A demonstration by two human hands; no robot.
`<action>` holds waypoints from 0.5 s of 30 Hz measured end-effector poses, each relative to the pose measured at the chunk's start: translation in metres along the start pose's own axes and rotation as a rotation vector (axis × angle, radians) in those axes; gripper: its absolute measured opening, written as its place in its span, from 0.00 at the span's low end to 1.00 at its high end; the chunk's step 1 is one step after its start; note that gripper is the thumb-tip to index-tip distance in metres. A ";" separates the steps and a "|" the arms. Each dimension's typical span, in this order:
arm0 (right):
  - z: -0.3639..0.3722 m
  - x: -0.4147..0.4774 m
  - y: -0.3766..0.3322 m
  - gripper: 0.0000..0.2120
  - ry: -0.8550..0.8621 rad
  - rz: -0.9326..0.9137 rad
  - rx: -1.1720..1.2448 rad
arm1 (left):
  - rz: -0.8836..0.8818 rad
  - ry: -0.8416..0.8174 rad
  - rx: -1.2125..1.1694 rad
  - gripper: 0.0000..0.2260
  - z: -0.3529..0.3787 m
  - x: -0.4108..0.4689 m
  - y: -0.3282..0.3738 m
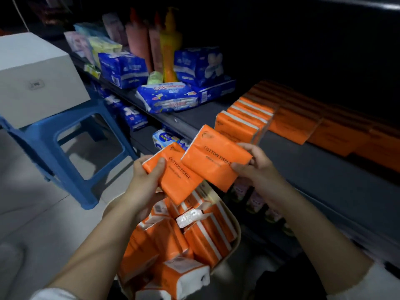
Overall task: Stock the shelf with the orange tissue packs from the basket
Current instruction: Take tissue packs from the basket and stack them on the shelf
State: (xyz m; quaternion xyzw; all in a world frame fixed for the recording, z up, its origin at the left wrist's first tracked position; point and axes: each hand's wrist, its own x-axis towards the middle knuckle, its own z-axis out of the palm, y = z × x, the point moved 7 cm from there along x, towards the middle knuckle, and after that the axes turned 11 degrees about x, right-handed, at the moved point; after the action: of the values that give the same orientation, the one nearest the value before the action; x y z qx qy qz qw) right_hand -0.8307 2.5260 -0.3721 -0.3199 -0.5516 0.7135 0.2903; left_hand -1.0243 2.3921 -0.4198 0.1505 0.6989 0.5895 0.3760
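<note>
Both forearms enter from the bottom edge of the view, directly above the basket.

1. Fingers. The left hand grips the left pack at its near-left end, with the thumb on the printed face and the other fingers underneath. The right hand grips the right pack at its right end, pinched between the thumb below and the fingers over the upper corner. Each hand holds one pack.

2. Held packs. Both packs lie face up and tilted. Their long axes, which follow the printed line, run from far-left to near-right. The right pack overlaps the upper-right edge of the left pack and sits higher and further forward.

3. Target. The row of orange packs stands on edge at the front edge of the shelf, just beyond the far corner of the right pack. Flat orange stacks lie to the right of the row. The right hand is the nearer hand to the row.

4. Judgement. The right pack probably needs to be raised onto its edge and turned so its face is parallel to the front pack of the row. It can then be set against that pack at the shelf's front edge. The left pack would follow.

5. Supply. The basket holds many loose packs in mixed orientations, so much stocking remains.
</note>
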 end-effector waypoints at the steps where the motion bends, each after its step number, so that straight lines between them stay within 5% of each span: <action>1: -0.010 -0.002 -0.006 0.17 0.035 -0.028 -0.035 | -0.002 -0.013 0.008 0.15 0.005 0.000 -0.001; 15: -0.166 -0.019 -0.035 0.19 0.623 -0.266 -0.437 | -0.004 -0.162 0.035 0.13 0.065 -0.012 -0.015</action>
State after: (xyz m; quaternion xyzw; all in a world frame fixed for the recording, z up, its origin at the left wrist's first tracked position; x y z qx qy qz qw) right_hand -0.6875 2.6190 -0.3660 -0.5011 -0.6124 0.4045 0.4585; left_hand -0.9667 2.4267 -0.4313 0.2030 0.6766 0.5623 0.4299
